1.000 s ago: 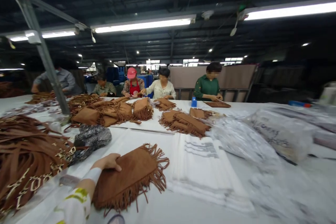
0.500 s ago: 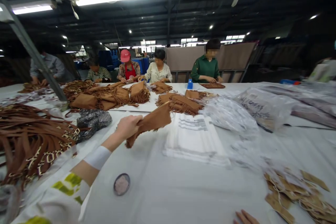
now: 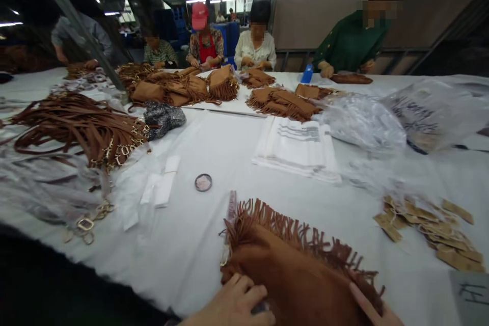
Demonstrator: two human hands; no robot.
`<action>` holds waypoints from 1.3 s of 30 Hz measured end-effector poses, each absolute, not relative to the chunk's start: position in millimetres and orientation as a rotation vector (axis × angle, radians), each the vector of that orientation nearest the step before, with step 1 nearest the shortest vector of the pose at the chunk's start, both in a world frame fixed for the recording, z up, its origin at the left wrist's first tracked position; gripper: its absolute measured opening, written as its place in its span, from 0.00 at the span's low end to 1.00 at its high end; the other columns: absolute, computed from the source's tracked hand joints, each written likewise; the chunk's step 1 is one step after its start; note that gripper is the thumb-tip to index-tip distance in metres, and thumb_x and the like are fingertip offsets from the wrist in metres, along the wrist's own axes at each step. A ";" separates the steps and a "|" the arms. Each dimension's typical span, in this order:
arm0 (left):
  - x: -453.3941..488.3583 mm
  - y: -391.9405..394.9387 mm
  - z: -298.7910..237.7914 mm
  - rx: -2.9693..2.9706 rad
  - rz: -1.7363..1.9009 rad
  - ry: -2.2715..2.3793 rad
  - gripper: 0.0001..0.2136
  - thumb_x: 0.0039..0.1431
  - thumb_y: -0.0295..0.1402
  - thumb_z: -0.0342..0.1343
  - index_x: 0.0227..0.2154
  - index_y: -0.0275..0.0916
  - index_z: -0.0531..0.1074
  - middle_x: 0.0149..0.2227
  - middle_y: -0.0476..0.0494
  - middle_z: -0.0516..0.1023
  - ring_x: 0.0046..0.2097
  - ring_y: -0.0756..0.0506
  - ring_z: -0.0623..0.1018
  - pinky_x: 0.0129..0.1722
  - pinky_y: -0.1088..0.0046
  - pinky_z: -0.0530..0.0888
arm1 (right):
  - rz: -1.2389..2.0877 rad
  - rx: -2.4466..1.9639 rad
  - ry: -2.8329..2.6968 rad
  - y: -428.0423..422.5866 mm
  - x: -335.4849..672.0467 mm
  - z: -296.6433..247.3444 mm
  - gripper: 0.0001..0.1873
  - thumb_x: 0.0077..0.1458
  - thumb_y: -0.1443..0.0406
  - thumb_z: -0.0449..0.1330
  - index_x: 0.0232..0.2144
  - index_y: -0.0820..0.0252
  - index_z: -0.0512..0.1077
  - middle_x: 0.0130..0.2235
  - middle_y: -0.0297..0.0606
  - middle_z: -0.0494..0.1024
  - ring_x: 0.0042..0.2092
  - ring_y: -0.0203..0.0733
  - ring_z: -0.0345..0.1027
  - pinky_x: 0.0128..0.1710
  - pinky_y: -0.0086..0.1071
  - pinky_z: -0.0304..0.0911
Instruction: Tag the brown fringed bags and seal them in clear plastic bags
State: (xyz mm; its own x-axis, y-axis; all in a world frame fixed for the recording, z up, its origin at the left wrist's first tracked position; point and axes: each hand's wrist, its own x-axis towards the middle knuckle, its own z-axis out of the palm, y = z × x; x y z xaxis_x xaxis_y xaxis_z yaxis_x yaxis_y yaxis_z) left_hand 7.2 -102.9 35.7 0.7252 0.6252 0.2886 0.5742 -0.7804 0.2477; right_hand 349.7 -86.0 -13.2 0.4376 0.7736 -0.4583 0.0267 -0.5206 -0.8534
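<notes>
A brown fringed bag [image 3: 290, 265] lies on the white table right before me, its fringe pointing away. My left hand [image 3: 239, 301] has its fingers curled on the bag's near left part; something small and dark shows between them, too unclear to name. At the right side, my right hand [image 3: 369, 305] grips the bag's edge near the fringe, partly cut off by the frame. A pale strip [image 3: 232, 206] sticks out beside the bag's left corner. Beyond it sits a small round dish [image 3: 203, 182] with a pinkish content.
Brown straps with gold clasps [image 3: 87, 132] are heaped at left, by a dark speckled cloth [image 3: 164, 119]. White printed bags [image 3: 298, 147] lie ahead, clear plastic [image 3: 362, 119] and brown tags [image 3: 431, 229] at right. Several co-workers sit opposite, behind more fringed bags [image 3: 282, 102].
The fringed bag in my left hand has come from mid-table down to the near edge. My right hand has come onto it. The view has tilted downward.
</notes>
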 end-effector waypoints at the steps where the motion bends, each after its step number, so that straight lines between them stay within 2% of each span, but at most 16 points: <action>1: 1.0 -113.7 34.6 2.702 0.563 0.942 0.09 0.61 0.31 0.53 0.43 0.49 0.70 0.45 0.46 0.77 0.38 0.47 0.74 0.36 0.70 0.70 | 1.092 -1.901 -0.731 -84.5 348.2 -13.9 0.38 0.29 0.46 0.68 0.43 0.61 0.75 0.49 0.45 0.78 0.56 0.59 0.66 0.53 0.44 0.65; 3: -14.6 -125.6 37.0 2.397 0.661 1.037 0.13 0.61 0.31 0.53 0.48 0.49 0.69 0.47 0.44 0.77 0.43 0.46 0.75 0.42 0.70 0.72 | 0.965 -1.945 -0.837 -78.4 343.8 -12.2 0.37 0.30 0.47 0.67 0.43 0.62 0.76 0.46 0.43 0.80 0.53 0.58 0.68 0.52 0.43 0.66; 6: -39.2 -122.4 39.5 1.630 0.969 1.441 0.16 0.61 0.38 0.53 0.52 0.45 0.67 0.50 0.40 0.76 0.48 0.43 0.76 0.47 0.68 0.72 | 0.832 -1.983 -0.960 -71.5 334.9 -6.3 0.35 0.33 0.48 0.66 0.43 0.62 0.76 0.40 0.42 0.82 0.47 0.56 0.72 0.48 0.42 0.68; 8: -51.7 -110.8 35.0 1.117 1.137 1.605 0.19 0.59 0.43 0.53 0.50 0.41 0.68 0.47 0.39 0.77 0.46 0.43 0.77 0.46 0.68 0.73 | 0.803 -2.008 -0.987 -72.2 329.3 -3.8 0.35 0.36 0.46 0.64 0.43 0.63 0.76 0.38 0.43 0.82 0.44 0.56 0.73 0.46 0.43 0.68; 10: -57.7 -96.0 25.4 0.878 1.164 1.637 0.22 0.55 0.45 0.56 0.49 0.37 0.67 0.40 0.40 0.78 0.41 0.43 0.78 0.42 0.68 0.73 | 0.778 -2.058 -1.011 -76.0 324.8 -3.5 0.36 0.38 0.44 0.61 0.44 0.63 0.75 0.38 0.45 0.82 0.43 0.57 0.74 0.45 0.44 0.68; 12: -56.1 -81.0 13.4 0.905 1.036 1.669 0.25 0.49 0.41 0.60 0.49 0.36 0.67 0.33 0.46 0.77 0.34 0.46 0.77 0.36 0.71 0.72 | 0.721 -2.126 -1.056 -80.9 321.1 -5.1 0.38 0.40 0.42 0.58 0.44 0.64 0.75 0.36 0.47 0.82 0.42 0.60 0.74 0.44 0.47 0.67; 14: -48.3 -66.7 3.1 1.020 0.885 1.727 0.24 0.43 0.33 0.61 0.47 0.38 0.69 0.27 0.52 0.74 0.28 0.47 0.75 0.31 0.72 0.69 | 0.636 -2.190 -1.086 -84.6 317.1 -7.6 0.39 0.41 0.41 0.55 0.46 0.64 0.75 0.36 0.49 0.81 0.42 0.62 0.73 0.44 0.50 0.67; 16: -37.8 -52.9 -2.6 1.072 0.833 1.763 0.18 0.38 0.26 0.60 0.38 0.39 0.72 0.22 0.54 0.71 0.26 0.48 0.72 0.30 0.73 0.66 | 0.568 -2.211 -1.073 -85.2 311.8 -9.9 0.40 0.42 0.42 0.54 0.48 0.64 0.74 0.38 0.50 0.81 0.43 0.62 0.73 0.45 0.51 0.66; 18: -28.8 -39.7 -2.7 1.052 0.878 1.744 0.11 0.36 0.22 0.59 0.27 0.39 0.71 0.19 0.55 0.69 0.26 0.48 0.71 0.30 0.73 0.65 | 0.529 -2.164 -1.025 -81.2 305.2 -11.2 0.39 0.43 0.43 0.54 0.50 0.64 0.73 0.41 0.50 0.80 0.46 0.61 0.72 0.48 0.51 0.64; 20: -24.8 -28.2 1.7 0.988 0.989 1.701 0.09 0.37 0.22 0.59 0.23 0.40 0.67 0.20 0.54 0.69 0.28 0.48 0.72 0.31 0.73 0.66 | 0.517 -2.054 -0.959 -71.8 298.8 -11.3 0.39 0.43 0.46 0.55 0.51 0.66 0.72 0.44 0.51 0.79 0.48 0.59 0.71 0.51 0.49 0.63; 21: -25.4 -23.6 5.0 0.936 1.064 1.678 0.09 0.39 0.24 0.59 0.24 0.40 0.66 0.22 0.53 0.71 0.29 0.49 0.73 0.33 0.73 0.67 | 0.508 -1.995 -0.915 -65.4 296.2 -11.1 0.38 0.43 0.47 0.56 0.51 0.67 0.72 0.45 0.52 0.79 0.48 0.58 0.71 0.53 0.48 0.62; 26: -49.7 -27.1 17.0 0.552 1.394 1.534 0.13 0.51 0.32 0.57 0.39 0.42 0.60 0.33 0.49 0.76 0.36 0.49 0.78 0.38 0.72 0.74 | 0.460 -1.845 -0.787 -34.9 295.9 -9.9 0.35 0.44 0.50 0.59 0.49 0.71 0.73 0.43 0.53 0.79 0.44 0.54 0.72 0.51 0.45 0.63; 31: -75.7 -84.1 1.4 0.108 1.464 1.399 0.11 0.50 0.25 0.59 0.36 0.41 0.65 0.32 0.45 0.78 0.34 0.47 0.80 0.39 0.69 0.77 | 0.453 -1.964 -0.881 -36.7 304.4 -8.5 0.32 0.45 0.50 0.57 0.47 0.66 0.74 0.41 0.50 0.80 0.42 0.55 0.72 0.50 0.47 0.64; 34: -94.3 -125.3 -11.9 -0.080 1.528 1.347 0.10 0.49 0.25 0.61 0.34 0.41 0.68 0.35 0.45 0.78 0.39 0.45 0.80 0.43 0.68 0.77 | 0.423 -1.974 -0.955 -41.6 304.1 -4.3 0.30 0.46 0.49 0.56 0.46 0.64 0.75 0.42 0.48 0.80 0.43 0.54 0.72 0.50 0.45 0.64; 36: -110.1 -145.1 -15.1 -0.028 1.532 1.545 0.13 0.50 0.31 0.62 0.38 0.43 0.67 0.35 0.44 0.76 0.39 0.43 0.80 0.41 0.64 0.77 | 0.408 -1.969 -1.003 -40.3 303.2 -1.4 0.30 0.46 0.49 0.55 0.45 0.63 0.75 0.41 0.47 0.80 0.43 0.54 0.72 0.49 0.44 0.64; 39: -124.8 -151.6 -5.9 0.332 1.472 2.097 0.24 0.46 0.41 0.64 0.47 0.46 0.64 0.37 0.45 0.74 0.38 0.40 0.77 0.38 0.58 0.76 | 0.363 -2.025 -1.062 -33.5 303.2 1.2 0.29 0.45 0.49 0.54 0.43 0.61 0.76 0.39 0.45 0.81 0.41 0.55 0.73 0.45 0.45 0.66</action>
State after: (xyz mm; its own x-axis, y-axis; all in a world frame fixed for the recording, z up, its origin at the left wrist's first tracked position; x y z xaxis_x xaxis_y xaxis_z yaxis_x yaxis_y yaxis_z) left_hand -124.8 -151.6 -5.9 -0.8175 0.4948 -0.2946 -0.1091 0.3693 0.9229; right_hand 303.2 -33.5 1.2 0.6059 0.7882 0.1076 0.5578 -0.3245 -0.7639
